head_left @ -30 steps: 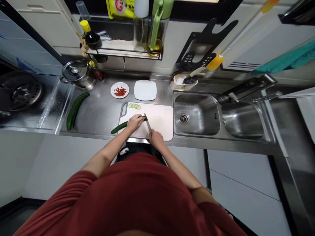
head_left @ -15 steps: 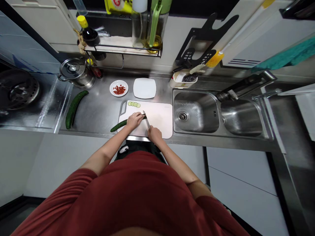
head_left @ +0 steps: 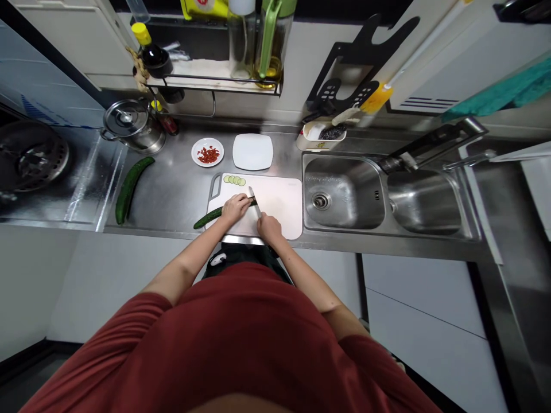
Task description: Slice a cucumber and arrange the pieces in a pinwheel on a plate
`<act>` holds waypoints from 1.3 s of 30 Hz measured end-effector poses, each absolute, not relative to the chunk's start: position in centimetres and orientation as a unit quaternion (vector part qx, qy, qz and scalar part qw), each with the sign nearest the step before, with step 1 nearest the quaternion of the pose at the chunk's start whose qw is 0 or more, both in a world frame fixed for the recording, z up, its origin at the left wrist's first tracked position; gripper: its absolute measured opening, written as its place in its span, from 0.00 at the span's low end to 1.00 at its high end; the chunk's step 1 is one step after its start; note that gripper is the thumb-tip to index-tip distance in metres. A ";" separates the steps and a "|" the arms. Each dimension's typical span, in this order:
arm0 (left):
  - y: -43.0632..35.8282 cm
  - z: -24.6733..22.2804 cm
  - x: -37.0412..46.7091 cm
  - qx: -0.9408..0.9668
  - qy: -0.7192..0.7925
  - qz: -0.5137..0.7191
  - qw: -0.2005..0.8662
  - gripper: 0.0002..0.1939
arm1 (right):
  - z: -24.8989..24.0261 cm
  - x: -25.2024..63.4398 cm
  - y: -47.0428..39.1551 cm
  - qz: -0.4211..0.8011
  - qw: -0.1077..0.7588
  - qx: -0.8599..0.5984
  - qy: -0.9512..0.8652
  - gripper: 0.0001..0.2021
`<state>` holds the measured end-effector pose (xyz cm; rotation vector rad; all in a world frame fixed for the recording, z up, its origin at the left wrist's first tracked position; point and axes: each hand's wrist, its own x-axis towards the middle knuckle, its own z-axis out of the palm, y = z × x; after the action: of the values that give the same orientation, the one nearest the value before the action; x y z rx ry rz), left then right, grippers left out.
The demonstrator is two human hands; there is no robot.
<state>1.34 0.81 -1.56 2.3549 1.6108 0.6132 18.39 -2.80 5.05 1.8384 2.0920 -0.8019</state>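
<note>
My left hand (head_left: 235, 209) is closed over a dark green cucumber (head_left: 208, 218), which lies slantwise on the white cutting board (head_left: 282, 201) with one end past its left edge. Gripped in my right hand (head_left: 270, 228) is a knife (head_left: 255, 201); its blade points away from me across the cucumber's right end, close to my left fingertips. Whether the blade is cutting in cannot be made out. Several pale cucumber slices (head_left: 235, 180) overlap in a row near the board's far left corner.
Behind the board are a white square plate (head_left: 253, 152) and a round plate (head_left: 195, 154) of red pieces. A second cucumber (head_left: 130, 189) lies left, near a lidded pot (head_left: 131, 123). To the right is a double sink (head_left: 344, 189); a rack (head_left: 206, 86) with bottles hangs above.
The knife has shifted slightly left and away from me, its tip now farther beyond the cucumber. My right hand moved a little with it; my left hand stays on the cucumber.
</note>
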 end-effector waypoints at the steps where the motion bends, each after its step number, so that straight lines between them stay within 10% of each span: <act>1: 0.8 -1.6 1.3 0.802 0.548 0.209 0.111 0.16 | 5.1 18.6 -3.2 -0.274 0.122 0.629 0.717 0.14; 39: 0.7 -1.7 1.3 0.796 0.550 0.216 0.129 0.16 | 4.9 18.9 -4.7 -0.269 0.141 0.636 0.710 0.14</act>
<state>1.34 0.73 -1.71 2.3146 1.6004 0.6266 18.93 -4.71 4.86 1.8358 2.0489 -0.7757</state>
